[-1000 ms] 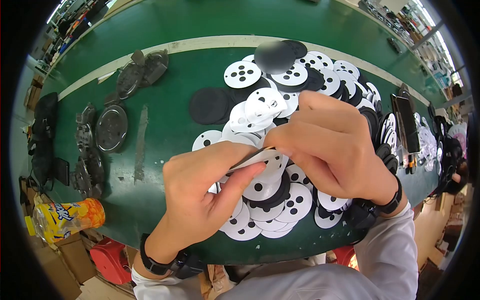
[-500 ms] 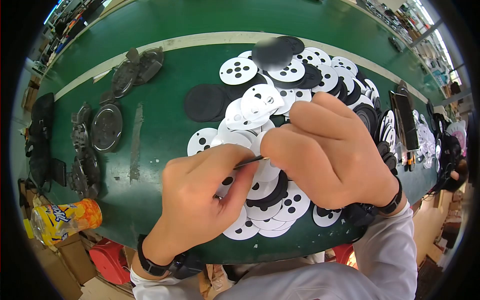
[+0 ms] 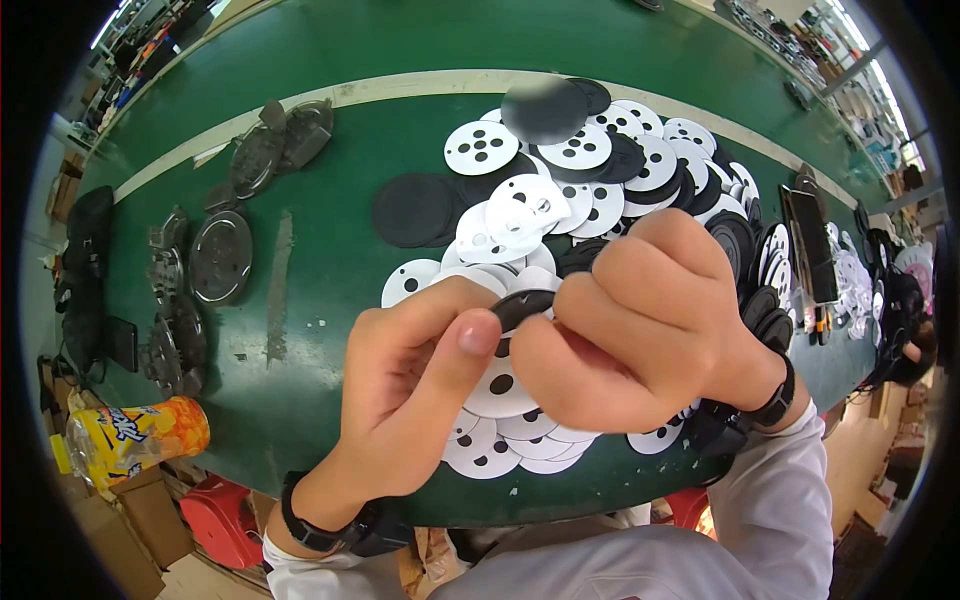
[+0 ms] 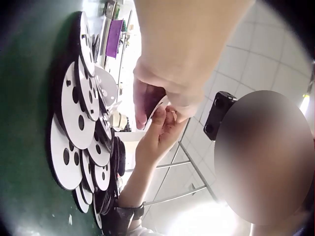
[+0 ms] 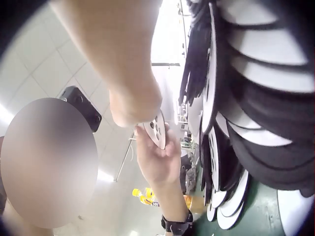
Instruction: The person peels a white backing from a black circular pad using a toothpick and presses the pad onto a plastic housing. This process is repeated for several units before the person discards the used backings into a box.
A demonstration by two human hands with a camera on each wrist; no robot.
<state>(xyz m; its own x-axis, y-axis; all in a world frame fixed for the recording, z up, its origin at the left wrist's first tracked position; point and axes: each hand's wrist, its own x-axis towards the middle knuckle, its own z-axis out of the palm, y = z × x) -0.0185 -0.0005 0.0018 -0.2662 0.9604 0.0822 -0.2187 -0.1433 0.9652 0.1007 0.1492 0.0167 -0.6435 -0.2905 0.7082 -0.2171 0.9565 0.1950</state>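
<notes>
In the head view my left hand (image 3: 415, 385) pinches a thin round disc (image 3: 524, 306) between thumb and fingers, its black face turned up. My right hand (image 3: 640, 325) has its fingers curled, with thumb and fingertips gripping the disc's near right edge. The right wrist view shows the disc's other face (image 5: 158, 129), white with dark holes, against the left hand's fingers (image 5: 170, 147). Both hands are raised over a heap of similar white discs (image 3: 500, 385) with round holes. Part of the held disc is hidden behind the hands.
Flat black discs (image 3: 412, 210) lie at the heap's far left. Clear plastic round parts (image 3: 221, 256) stand in a row on the green table (image 3: 330, 230). A yellow-labelled bottle (image 3: 135, 438) lies at the left edge. Stacked discs (image 3: 775, 255) line the right side.
The disc has tilted from nearly edge-on so its black face shows. The right hand has turned and shifted slightly along the rim, while the left thumb has rolled upward.
</notes>
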